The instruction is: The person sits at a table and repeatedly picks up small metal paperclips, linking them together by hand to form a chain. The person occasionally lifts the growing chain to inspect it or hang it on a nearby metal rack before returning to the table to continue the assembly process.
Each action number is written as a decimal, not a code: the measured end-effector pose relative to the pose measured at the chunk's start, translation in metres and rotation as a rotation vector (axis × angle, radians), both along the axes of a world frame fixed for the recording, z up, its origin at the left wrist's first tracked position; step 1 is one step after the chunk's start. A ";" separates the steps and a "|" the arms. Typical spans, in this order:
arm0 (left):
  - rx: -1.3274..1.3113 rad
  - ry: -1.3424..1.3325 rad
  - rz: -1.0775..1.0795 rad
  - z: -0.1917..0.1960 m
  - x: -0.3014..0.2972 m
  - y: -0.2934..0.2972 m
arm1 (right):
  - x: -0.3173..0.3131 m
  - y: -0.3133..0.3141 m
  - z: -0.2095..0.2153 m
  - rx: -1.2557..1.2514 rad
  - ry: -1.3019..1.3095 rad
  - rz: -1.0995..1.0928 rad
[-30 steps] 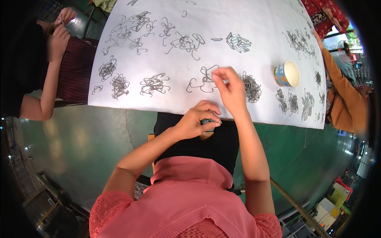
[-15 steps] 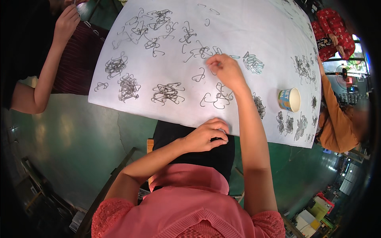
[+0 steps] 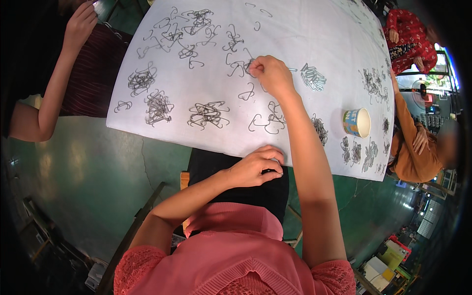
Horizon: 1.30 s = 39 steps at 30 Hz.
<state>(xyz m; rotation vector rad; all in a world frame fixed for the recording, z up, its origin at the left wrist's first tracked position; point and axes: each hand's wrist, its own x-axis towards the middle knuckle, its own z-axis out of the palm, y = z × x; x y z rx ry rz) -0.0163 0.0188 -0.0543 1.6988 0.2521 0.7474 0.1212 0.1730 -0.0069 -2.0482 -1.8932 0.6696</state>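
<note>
Fingers of the right hand (image 3: 271, 73) pinched a wire hook (image 3: 244, 67) on the white bench (image 3: 305, 39). The left hand (image 3: 255, 167) stayed curled at the near edge, its contents hidden; lifting one hook clear would avoid tangles.

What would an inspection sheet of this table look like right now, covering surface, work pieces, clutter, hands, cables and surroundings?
Surface: white sheet covering the table, over a green floor.
Job's things: bent wire hooks lie in tangled piles and singly across the sheet; a neater bundle lies beside the right hand.
Clutter: one paper cup near the table's right edge.
Hands: right hand reaches out, fingertips pinched on a wire hook cluster; left hand is closed at the table's near edge, what it holds is hidden.
Cables: nothing seen.
Surroundings: other people sit at the left and at the right.
</note>
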 end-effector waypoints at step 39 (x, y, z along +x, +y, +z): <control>-0.016 -0.057 -0.005 -0.004 0.000 0.001 | 0.001 0.010 0.008 -0.212 1.718 -0.132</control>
